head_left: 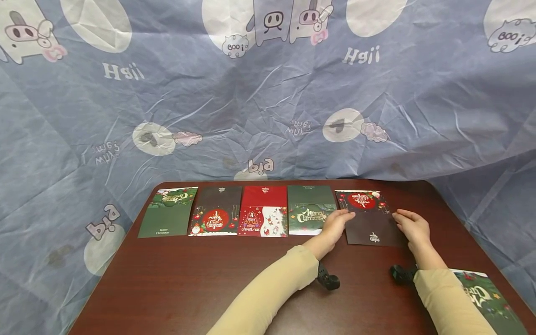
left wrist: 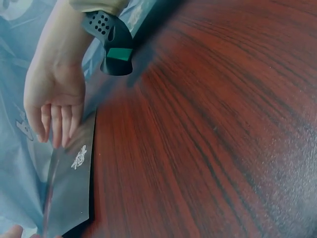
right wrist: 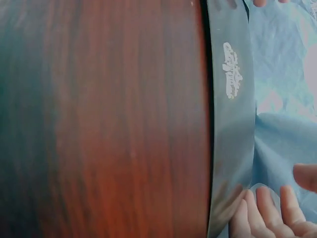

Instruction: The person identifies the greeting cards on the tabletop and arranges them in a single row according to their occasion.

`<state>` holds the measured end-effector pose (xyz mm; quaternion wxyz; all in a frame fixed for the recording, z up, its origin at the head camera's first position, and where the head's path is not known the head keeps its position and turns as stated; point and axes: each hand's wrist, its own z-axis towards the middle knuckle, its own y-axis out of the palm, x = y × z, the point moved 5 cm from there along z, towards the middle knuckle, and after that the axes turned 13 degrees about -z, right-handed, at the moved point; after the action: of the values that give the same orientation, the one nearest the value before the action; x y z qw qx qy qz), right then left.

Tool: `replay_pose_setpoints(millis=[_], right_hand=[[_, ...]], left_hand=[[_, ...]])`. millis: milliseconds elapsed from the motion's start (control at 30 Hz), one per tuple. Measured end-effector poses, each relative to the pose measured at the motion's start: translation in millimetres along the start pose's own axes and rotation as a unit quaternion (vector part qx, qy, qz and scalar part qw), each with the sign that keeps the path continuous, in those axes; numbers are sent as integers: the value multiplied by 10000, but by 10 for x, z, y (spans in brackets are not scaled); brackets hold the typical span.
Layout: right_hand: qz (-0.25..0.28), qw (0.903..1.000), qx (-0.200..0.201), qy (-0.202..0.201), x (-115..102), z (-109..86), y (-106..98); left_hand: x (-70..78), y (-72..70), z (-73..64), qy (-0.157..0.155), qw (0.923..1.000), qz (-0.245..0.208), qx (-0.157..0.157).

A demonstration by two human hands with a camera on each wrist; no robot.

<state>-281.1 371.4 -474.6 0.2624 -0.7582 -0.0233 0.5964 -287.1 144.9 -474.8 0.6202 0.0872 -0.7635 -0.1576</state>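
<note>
An unfolded Christmas card (head_left: 368,228) lies at the table's back right, its dark grey panel nearer me and its red-circle print upside down at the far side. My left hand (head_left: 333,228) is at its left edge, fingers extended, fingertips overlapping the card in the head view. At the right edge is my right hand (head_left: 413,229); in the right wrist view its fingers (right wrist: 270,210) reach straight to the card's end, with the thumb (right wrist: 304,176) spread apart. The left wrist view shows the right palm (left wrist: 62,87) facing the card.
Left of it in a row lie a green card (head_left: 165,218), a dark grey card (head_left: 219,197), a red card (head_left: 264,197) and another green card (head_left: 311,195). One more green card (head_left: 481,298) lies at the right, partly under my right sleeve. A patterned blue cloth (head_left: 234,116) hangs behind the table.
</note>
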Motion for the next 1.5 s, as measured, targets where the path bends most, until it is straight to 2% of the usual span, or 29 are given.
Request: replay_pose_setpoints(millis=[167,300,400,533,633,833,1000,1133,1267,1500], right_hand=[[-40,9997,-71,-246,-18,13,24],[-57,9993,-140,-352,-2,29,47],[365,9982,-214,-421,139,160,56],[635,9963,-248,-516,181,195,56],[590,9965,-282,-525,51,65,58],[-138,9973,-332,-640,20,20,30],[-362,9962,-516,-599,84,22,-27],[-1025,9903,-583,-737,80,-39,-94],[-1306,9881,-519,-627,100,-103,-186],[-1707,9779,-878,-825,82,-248,-327]], left_hand=[[19,-4,51,131,9996,244,-83],[27,-22,82,230,9995,202,-34],[25,-28,82,245,9997,16,-44],[19,-25,71,256,9995,-141,-69],[13,-28,60,257,9995,-132,-91],[-24,-38,21,154,9996,-237,-97],[-43,-48,-40,136,9992,-344,-131],[-58,-49,-105,54,9987,-439,-246],[-82,-44,-160,-2,9976,-612,-320],[-143,-16,-261,-51,9965,-727,-410]])
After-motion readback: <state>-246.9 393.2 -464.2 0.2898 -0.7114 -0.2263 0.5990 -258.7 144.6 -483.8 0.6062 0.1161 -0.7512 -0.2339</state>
